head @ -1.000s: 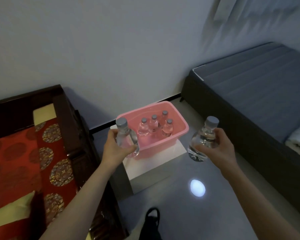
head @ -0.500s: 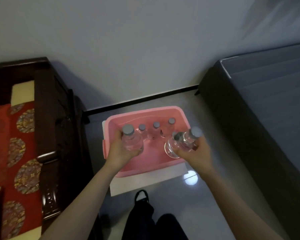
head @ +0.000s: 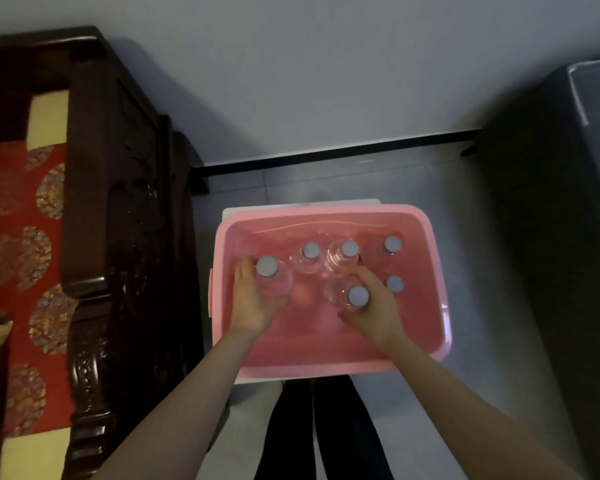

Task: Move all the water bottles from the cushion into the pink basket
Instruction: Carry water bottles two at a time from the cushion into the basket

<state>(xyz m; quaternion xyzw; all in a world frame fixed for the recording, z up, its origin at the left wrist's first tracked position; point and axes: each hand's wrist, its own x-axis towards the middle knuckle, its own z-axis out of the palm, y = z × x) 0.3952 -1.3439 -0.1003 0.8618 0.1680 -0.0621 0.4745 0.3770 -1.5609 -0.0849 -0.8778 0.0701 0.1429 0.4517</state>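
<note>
1. Left hand (head: pixel 253 301): closed around the body of the left bottle (head: pixel 269 275), fingers wrapped from the near-left side. The bottle stands upright, cap toward the camera, inside the pink basket (head: pixel 329 365) at its left end.

2. Right hand (head: pixel 374 306): closed around the right bottle (head: pixel 347 294), gripping from the near-right side. This bottle also points cap-up, though slightly tilted toward the person (whether its base already rests on the basket floor cannot be told).

3. Governing relation: each bottle's long axis runs roughly vertical and sits directly ahead of its own hand, within the basket walls. Judged from this, the remaining move is a straight lowering and release, then a withdrawal upward and toward the person.

4. Obstructions: four standing bottles occupy the basket already. Three caps line the far side, the middle one (head: pixel 349 249) just beyond the right hand's fingers; a fourth cap (head: pixel 394 284) stands just beside the right hand, on its outer side. The right bottle has the tighter gap and could knock a neighbour if released at a tilt.

5. Surroundings: the basket rests on a white stand (head: pixel 302 207). A dark carved wooden frame (head: pixel 118 237) holds the red cushion (head: pixel 11 216) to the left; no bottle shows on its visible part.
</note>
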